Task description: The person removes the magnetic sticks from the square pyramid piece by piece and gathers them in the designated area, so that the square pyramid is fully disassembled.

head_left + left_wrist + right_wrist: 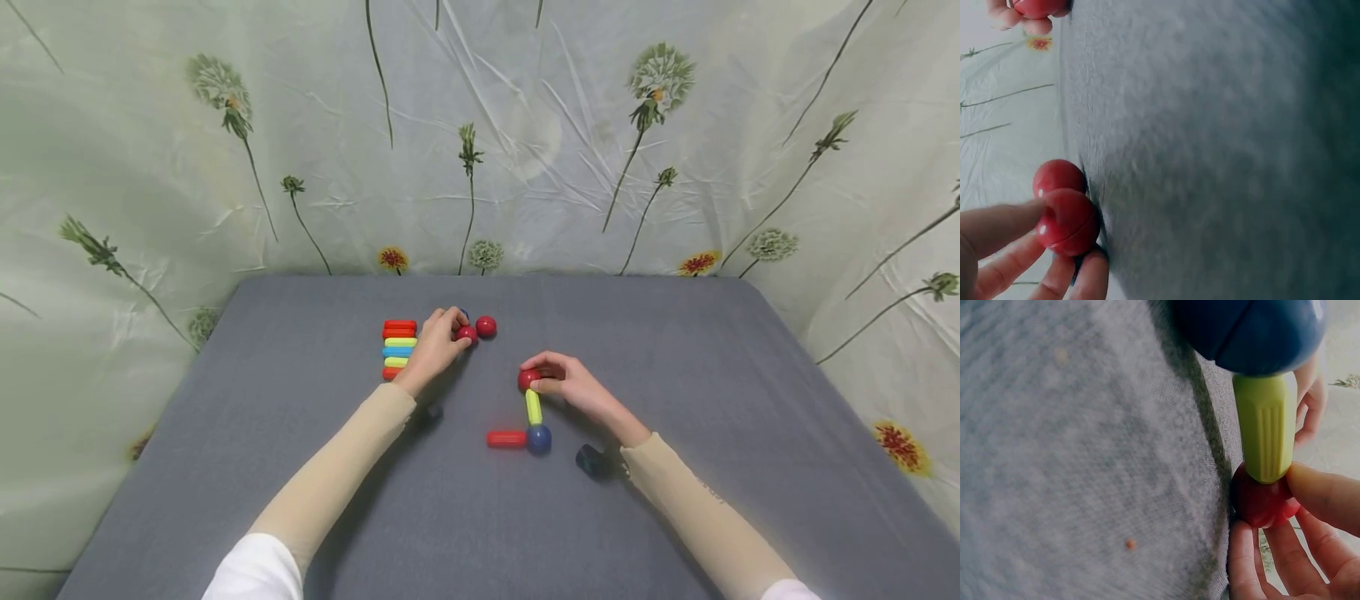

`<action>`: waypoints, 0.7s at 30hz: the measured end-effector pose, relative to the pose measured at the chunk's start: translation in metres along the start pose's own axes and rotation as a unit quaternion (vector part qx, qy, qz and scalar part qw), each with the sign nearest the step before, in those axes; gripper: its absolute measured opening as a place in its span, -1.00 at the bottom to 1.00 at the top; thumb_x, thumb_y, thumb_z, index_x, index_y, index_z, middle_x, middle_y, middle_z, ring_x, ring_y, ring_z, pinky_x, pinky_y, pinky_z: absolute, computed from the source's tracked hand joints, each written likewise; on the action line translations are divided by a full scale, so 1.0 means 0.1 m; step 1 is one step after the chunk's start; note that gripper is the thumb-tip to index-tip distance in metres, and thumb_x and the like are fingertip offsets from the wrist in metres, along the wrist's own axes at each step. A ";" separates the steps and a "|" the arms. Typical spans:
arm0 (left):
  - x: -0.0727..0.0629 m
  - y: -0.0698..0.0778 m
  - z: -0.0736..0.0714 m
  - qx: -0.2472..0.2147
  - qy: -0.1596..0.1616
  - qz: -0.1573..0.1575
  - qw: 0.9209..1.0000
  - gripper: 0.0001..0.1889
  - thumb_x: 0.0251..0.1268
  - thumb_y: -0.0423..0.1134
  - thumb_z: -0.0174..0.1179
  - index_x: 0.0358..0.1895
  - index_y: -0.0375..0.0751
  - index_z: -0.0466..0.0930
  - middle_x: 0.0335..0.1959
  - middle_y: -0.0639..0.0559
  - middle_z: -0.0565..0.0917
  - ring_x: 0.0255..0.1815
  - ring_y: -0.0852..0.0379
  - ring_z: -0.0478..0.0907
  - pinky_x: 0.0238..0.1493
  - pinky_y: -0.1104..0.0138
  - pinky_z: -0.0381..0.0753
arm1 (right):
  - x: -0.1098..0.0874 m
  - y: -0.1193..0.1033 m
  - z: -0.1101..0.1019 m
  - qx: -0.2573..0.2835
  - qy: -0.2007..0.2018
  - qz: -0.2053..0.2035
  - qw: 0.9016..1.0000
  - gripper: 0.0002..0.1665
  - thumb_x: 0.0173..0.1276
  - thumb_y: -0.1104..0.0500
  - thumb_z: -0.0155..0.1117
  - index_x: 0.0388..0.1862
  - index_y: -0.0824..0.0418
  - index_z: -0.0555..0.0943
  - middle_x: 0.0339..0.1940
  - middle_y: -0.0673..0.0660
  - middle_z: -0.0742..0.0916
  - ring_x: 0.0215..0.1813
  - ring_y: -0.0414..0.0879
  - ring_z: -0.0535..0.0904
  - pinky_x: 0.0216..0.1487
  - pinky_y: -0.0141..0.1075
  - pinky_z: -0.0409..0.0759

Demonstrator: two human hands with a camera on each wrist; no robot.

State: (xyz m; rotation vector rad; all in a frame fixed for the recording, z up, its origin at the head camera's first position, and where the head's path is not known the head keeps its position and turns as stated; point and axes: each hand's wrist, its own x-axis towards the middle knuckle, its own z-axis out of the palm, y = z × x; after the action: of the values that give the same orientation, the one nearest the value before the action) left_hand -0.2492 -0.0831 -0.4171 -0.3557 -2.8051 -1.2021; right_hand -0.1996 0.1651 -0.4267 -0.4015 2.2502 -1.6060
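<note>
My left hand [441, 343] grips a red ball [1069, 222] between thumb and fingers at the back of the table. Right behind it sits a second red ball [486, 326], and a blue ball [464, 315] is mostly hidden by the fingers. With thumb and fingertips my right hand [573, 386] holds another red ball [528, 380], which meets one end of a yellow-green rod [1265, 428]. The rod's other end joins a blue ball [538, 439]. From that blue ball a red rod [506, 439] extends to the left.
Beside the left hand lies a column of red, yellow-green and blue rods [400, 352], partly covered by the hand. Everything lies on a grey cloth-covered table [262, 433]. Behind it hangs a flowered curtain [540, 208].
</note>
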 end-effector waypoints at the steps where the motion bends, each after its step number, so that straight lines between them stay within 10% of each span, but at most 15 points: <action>1: -0.01 0.00 -0.01 0.004 0.002 0.001 1.000 -0.76 0.25 -0.33 0.27 -0.08 -0.27 0.48 -0.14 -0.17 0.47 -0.18 -0.04 0.45 -0.10 0.18 0.50 | 0.00 0.00 0.00 0.000 0.000 0.000 1.000 -0.65 0.32 0.31 0.23 0.09 0.29 0.55 0.01 0.19 0.63 0.01 0.03 0.52 0.00 -0.22 0.51; 7: -0.21 0.09 -0.08 0.009 -0.063 0.101 0.993 -0.74 0.21 -0.35 0.30 -0.06 -0.20 0.50 -0.13 -0.11 0.45 -0.13 0.00 0.49 -0.08 0.20 0.53 | 0.00 0.01 -0.01 -0.001 -0.004 -0.002 1.000 -0.65 0.33 0.31 0.22 0.10 0.29 0.54 0.01 0.19 0.63 0.02 0.03 0.52 0.01 -0.22 0.50; 12: -0.53 0.24 0.00 -0.011 -0.302 0.201 0.932 -0.69 0.18 -0.31 0.31 0.00 -0.03 0.55 -0.10 0.12 0.53 -0.05 0.18 0.48 -0.03 0.30 0.51 | -0.01 0.00 -0.02 0.003 -0.009 -0.005 1.000 -0.65 0.34 0.31 0.21 0.11 0.31 0.53 0.03 0.21 0.63 0.04 0.03 0.52 0.04 -0.20 0.48; 14: -0.63 0.30 0.08 0.019 -0.348 0.213 0.913 -0.64 0.18 -0.27 0.32 0.05 0.04 0.55 -0.08 0.21 0.53 -0.02 0.25 0.44 0.00 0.32 0.49 | -0.01 -0.01 -0.03 0.002 -0.009 -0.006 1.000 -0.65 0.35 0.31 0.21 0.11 0.31 0.53 0.03 0.21 0.63 0.05 0.04 0.52 0.05 -0.19 0.48; 21: -0.74 0.41 0.19 0.101 -0.323 0.248 0.908 -0.56 0.18 -0.32 0.30 0.15 0.03 0.53 -0.08 0.17 0.56 -0.08 0.26 0.47 -0.02 0.37 0.51 | 0.00 0.00 -0.02 0.003 -0.007 -0.007 1.000 -0.65 0.34 0.31 0.21 0.10 0.31 0.53 0.02 0.21 0.63 0.04 0.03 0.53 0.05 -0.20 0.49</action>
State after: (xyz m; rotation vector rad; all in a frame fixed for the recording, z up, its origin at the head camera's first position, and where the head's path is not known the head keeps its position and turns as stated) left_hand -0.1674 -0.0560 -0.4126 -1.5879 -2.9708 -0.7584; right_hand -0.2005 0.1667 -0.4265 -0.4268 2.2369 -1.6103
